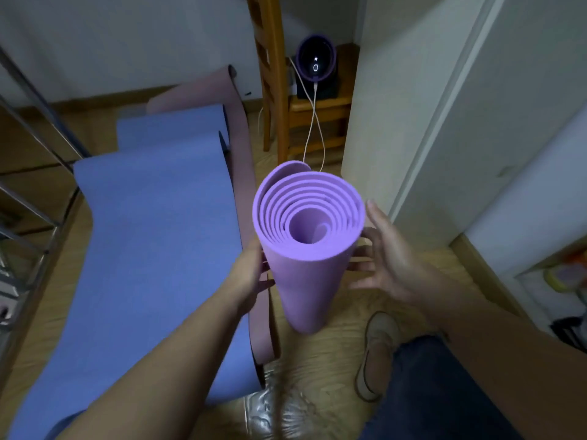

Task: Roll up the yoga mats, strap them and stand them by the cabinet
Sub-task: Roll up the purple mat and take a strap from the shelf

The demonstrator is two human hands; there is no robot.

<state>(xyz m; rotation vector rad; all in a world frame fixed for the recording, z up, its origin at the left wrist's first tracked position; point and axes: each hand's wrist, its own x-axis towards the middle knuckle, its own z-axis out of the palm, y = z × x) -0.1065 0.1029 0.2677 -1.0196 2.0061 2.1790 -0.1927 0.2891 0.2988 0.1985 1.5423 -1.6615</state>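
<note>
A rolled purple yoga mat (305, 268) stands upright on its end on the wooden floor, its spiral top facing me. My left hand (251, 274) presses against its left side, fingers on the roll. My right hand (387, 258) is at its right side with fingers spread, fingertips at or just off the roll. I see no strap around the visible part of the roll. A blue yoga mat (152, 255) lies unrolled on the floor to the left, over a pink mat (241, 128) that shows along its right edge. A white cabinet (413, 106) stands right behind the roll.
A wooden chair (314, 106) stands behind the roll with a purple device (316, 58) and a white cable on its seat. A metal rack (28, 185) lines the left side. My shoe (378, 354) and trouser leg are at lower right. Crumpled clear plastic (273, 411) lies on the floor.
</note>
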